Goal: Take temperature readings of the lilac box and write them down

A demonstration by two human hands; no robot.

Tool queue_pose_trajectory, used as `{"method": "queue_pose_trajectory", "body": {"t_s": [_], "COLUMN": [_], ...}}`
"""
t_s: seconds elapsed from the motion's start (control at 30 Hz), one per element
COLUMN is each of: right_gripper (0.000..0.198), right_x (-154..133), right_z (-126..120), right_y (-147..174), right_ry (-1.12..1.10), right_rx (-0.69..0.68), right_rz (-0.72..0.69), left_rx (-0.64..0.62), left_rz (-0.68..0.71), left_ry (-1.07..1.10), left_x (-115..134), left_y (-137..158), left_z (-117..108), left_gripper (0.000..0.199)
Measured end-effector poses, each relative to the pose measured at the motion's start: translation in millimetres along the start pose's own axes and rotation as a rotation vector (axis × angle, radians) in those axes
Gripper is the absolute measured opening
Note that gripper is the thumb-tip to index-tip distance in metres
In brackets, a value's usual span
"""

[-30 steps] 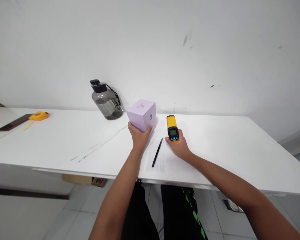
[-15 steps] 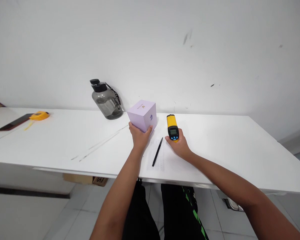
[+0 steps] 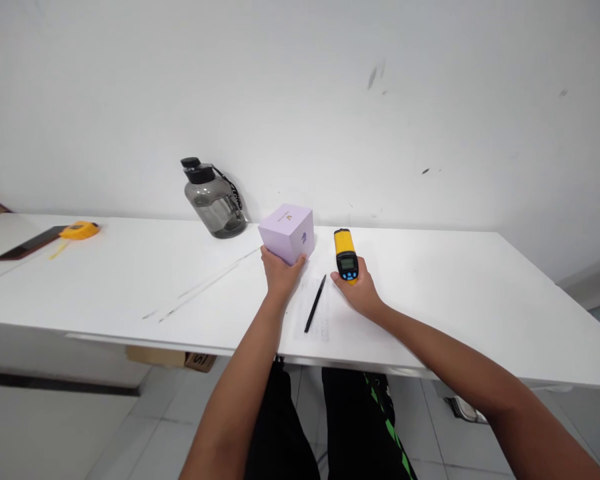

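A pale purple box [image 3: 286, 233] with a small gold mark on top and a dark emblem on one side is gripped by my left hand [image 3: 281, 273], thumb on the near right side. My right hand [image 3: 363, 287] is wrapped round a yellow and black infrared thermometer [image 3: 347, 257], its small screen and blue buttons facing me. Between the hands a black pen [image 3: 315, 304] lies on a sheet of paper [image 3: 321, 331] with faint print. Whether the box rests fully on the table is hard to tell.
A grey see-through water bottle [image 3: 214, 207] with a black cap stands by the wall, left of the box. Farther left lie a yellow tape measure [image 3: 80, 231] and a dark flat bar [image 3: 30, 243]. The white table's [image 3: 460, 300] front edge runs before my legs; a cardboard box [image 3: 155, 357] is below.
The purple box has come down slightly and moved a little right, turning a bit in my left hand. My right hand and the thermometer have hardly moved.
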State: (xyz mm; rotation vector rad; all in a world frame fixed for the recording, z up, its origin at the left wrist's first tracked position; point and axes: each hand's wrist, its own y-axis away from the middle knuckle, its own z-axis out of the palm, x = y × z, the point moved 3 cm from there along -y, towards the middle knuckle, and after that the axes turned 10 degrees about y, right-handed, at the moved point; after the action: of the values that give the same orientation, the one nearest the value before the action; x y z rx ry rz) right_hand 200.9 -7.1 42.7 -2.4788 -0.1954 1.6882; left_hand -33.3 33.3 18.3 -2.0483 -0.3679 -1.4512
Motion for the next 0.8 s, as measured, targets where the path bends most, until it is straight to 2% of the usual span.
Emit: {"method": "queue_pose_trajectory", "body": {"t_s": [0.6, 0.7, 0.8], "right_gripper": [0.055, 0.052, 0.053], "right_x": [3, 9, 8], "right_z": [1, 3, -7], "right_y": [1, 1, -4], "right_ry": [0.002, -0.041, -0.081], "right_rx": [0.004, 0.043, 0.138], "right_rz": [-0.003, -0.03, -0.077], "left_rx": [0.013, 0.014, 0.011], "left_rz": [0.0, -0.008, -0.021], "left_ry": [0.055, 0.05, 0.031], "left_x": [-1, 2, 3], "left_y": [1, 1, 1], "left_z": [1, 1, 1], "left_gripper": [0.113, 0.113, 0.112]}}
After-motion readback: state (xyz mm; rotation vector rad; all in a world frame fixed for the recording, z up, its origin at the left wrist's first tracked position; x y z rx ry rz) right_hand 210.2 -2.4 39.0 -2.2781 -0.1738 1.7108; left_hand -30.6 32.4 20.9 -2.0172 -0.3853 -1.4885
